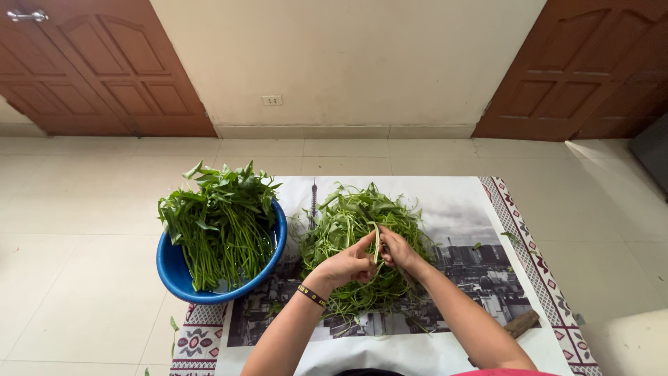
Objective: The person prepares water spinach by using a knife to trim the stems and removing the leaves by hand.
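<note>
Left hand [346,264] and right hand [396,249] pinched close together on one thin green vegetable stem [376,240], raised just over the loose heap of split green stalks [355,230] on the printed plastic mat [459,209], round blue plastic basin [177,275] of uncut leafy greens [219,223] within reach at left

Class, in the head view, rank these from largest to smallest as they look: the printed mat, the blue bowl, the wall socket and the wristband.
1. Printed mat
2. Blue bowl
3. Wristband and wall socket: both look tiny and about alike; the wristband is far nearer the camera, so no ranking.
</note>
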